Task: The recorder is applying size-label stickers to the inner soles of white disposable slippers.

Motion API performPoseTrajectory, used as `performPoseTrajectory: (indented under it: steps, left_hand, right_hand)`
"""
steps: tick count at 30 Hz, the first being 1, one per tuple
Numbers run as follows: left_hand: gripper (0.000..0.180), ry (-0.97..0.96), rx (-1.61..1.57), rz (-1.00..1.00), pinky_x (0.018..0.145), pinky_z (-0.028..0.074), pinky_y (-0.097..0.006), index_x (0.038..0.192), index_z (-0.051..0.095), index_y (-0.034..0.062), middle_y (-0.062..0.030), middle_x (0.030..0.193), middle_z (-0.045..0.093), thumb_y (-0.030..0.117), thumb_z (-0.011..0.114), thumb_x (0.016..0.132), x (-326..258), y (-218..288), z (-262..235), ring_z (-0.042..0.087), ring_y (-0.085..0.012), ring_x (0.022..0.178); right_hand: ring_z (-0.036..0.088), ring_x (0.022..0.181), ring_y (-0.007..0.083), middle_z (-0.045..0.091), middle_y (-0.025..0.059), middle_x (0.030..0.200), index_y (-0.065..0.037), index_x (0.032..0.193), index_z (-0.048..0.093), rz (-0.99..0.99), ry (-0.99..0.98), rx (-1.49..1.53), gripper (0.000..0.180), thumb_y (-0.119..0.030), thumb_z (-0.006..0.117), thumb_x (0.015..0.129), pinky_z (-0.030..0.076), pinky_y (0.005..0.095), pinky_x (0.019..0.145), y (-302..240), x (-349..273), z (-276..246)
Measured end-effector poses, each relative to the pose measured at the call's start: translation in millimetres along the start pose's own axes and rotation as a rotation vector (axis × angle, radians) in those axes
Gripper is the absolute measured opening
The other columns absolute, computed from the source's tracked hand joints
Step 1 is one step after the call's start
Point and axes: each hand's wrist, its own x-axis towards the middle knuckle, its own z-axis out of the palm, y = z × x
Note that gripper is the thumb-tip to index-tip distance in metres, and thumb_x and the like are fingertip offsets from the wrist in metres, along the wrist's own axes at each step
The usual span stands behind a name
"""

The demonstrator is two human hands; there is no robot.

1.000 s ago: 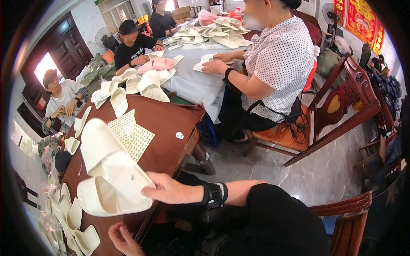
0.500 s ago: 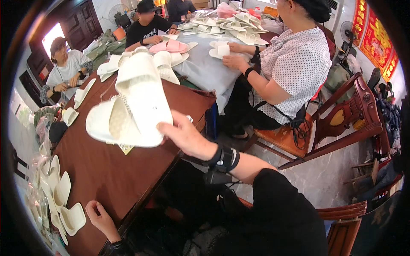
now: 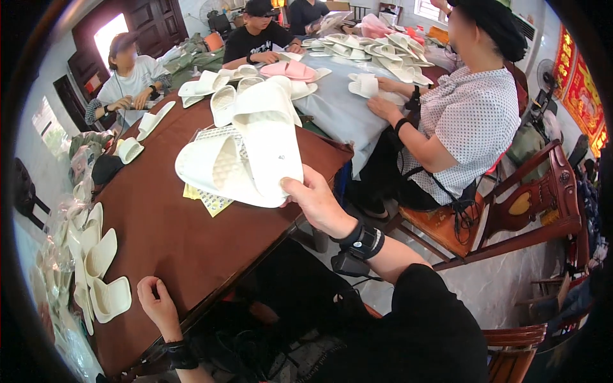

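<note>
"Where are the slippers?"

"The pair of white slippers is up in the right hand, above the brown surface, one slipper overlapping the other."

"And how's the grip?"

"On the right, clamped on the heel end, thumb on top. The left hand is near the surface's front edge, fingers loosely curled and apart from the thumb."

"Any writing on the slippers?"

"A small dark printed mark on the upper slipper's insole, towards the heel."

"Labels?"

"Pale yellow sheets lie on the surface, partly covered by the pair. Their rows of small dark print are too fine to make out."

"Anything lettered further off?"

"White lettering across the black T-shirt of a co-worker at the far side. Over on the right wall, a red banner with large gold characters."

"Other footwear?"

"More white slippers at the surface's left side, next to clear plastic bags. A pink slipper sits farther back, and beyond it a heap of pale slippers. The co-worker in a dotted shirt has hands at a white slipper too."
</note>
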Motion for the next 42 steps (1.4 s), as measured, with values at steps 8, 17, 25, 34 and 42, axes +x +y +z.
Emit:
performPoseTrajectory:
  steps: [8, 17, 25, 34, 42]
  left_hand:
    - [0.004, 0.004, 0.029, 0.052, 0.082, 0.045, -0.039, 0.089, 0.057, 0.0000, -0.0128, 0.095, 0.059, 0.000, 0.060, 0.085, 1, 3, -2, 0.057, -0.0304, 0.090]
    - [0.005, -0.030, 0.065, 0.052, 0.083, 0.046, -0.039, 0.090, 0.058, -0.0005, -0.0126, 0.093, 0.060, 0.000, 0.060, 0.086, 0, -4, 0, 0.057, -0.0304, 0.090]
    - [0.005, -0.037, 0.075, 0.051, 0.085, 0.045, -0.039, 0.092, 0.058, -0.0006, -0.0129, 0.095, 0.061, 0.001, 0.060, 0.087, -2, 2, -5, 0.057, -0.0304, 0.092]
    - [0.006, -0.049, 0.083, 0.062, 0.086, 0.045, -0.039, 0.093, 0.059, -0.0005, -0.0126, 0.097, 0.061, 0.002, 0.060, 0.088, -3, -9, -5, 0.057, -0.0301, 0.094]
    - [0.009, -0.086, -0.031, -0.024, 0.089, 0.046, -0.035, 0.099, 0.059, -0.0006, -0.0103, 0.100, 0.062, 0.002, 0.060, 0.090, -3, -13, -7, 0.058, -0.0244, 0.097]
  right_hand:
    - [0.060, 0.073, 0.0114, 0.064, 0.0066, 0.093, 0.002, 0.111, 0.056, -0.055, -0.008, -0.013, 0.026, -0.015, 0.057, 0.092, 0.050, 0.0258, 0.064, -10, 20, -4]
    - [0.061, 0.092, 0.0335, 0.054, 0.0242, 0.112, 0.005, 0.121, 0.047, 0.166, -0.011, 0.007, 0.058, -0.045, 0.059, 0.093, 0.053, 0.0440, 0.073, -38, 240, 16]
    - [0.063, 0.081, 0.0198, 0.061, 0.0114, 0.091, 0.003, 0.109, 0.056, 0.106, -0.149, -0.221, 0.031, -0.020, 0.060, 0.089, 0.053, 0.0350, 0.060, 37, 191, 31]
    - [0.064, 0.073, 0.0111, 0.065, 0.0084, 0.091, 0.002, 0.110, 0.057, 0.024, -0.398, -0.174, 0.021, -0.009, 0.051, 0.093, 0.050, 0.0240, 0.058, 7, 104, 66]
    - [0.062, 0.073, 0.0110, 0.065, 0.0049, 0.086, -0.002, 0.105, 0.060, -0.053, -0.565, -0.214, 0.014, -0.004, 0.051, 0.094, 0.052, 0.0255, 0.067, 14, 40, 85]
